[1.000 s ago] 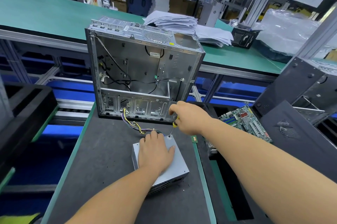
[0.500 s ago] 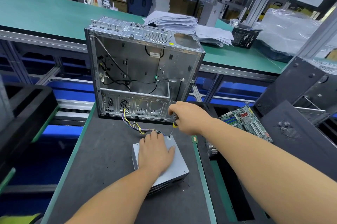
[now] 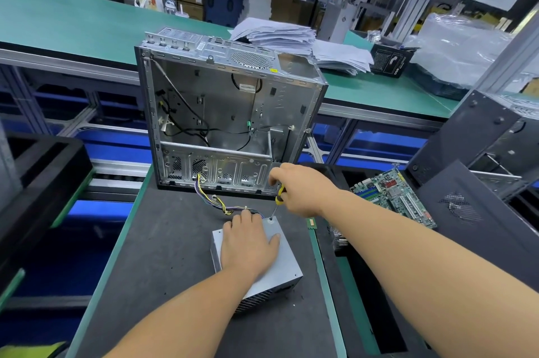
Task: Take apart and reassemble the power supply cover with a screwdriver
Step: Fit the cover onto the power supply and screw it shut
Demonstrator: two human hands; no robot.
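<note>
A grey metal power supply (image 3: 284,267) lies flat on the dark mat, its coloured cable bundle (image 3: 217,203) running back toward the case. My left hand (image 3: 248,244) rests flat on its top cover with fingers spread. My right hand (image 3: 300,188) grips a yellow-and-black screwdriver (image 3: 279,195), held nearly upright. Its tip sits on a screw (image 3: 271,219) at the cover's far right corner.
An open, empty computer case (image 3: 233,115) stands upright just behind the power supply. A green motherboard (image 3: 393,197) lies to the right, beside dark case panels (image 3: 472,211). A black tray (image 3: 38,176) sits at left. Paper stacks (image 3: 291,39) lie on the far green bench.
</note>
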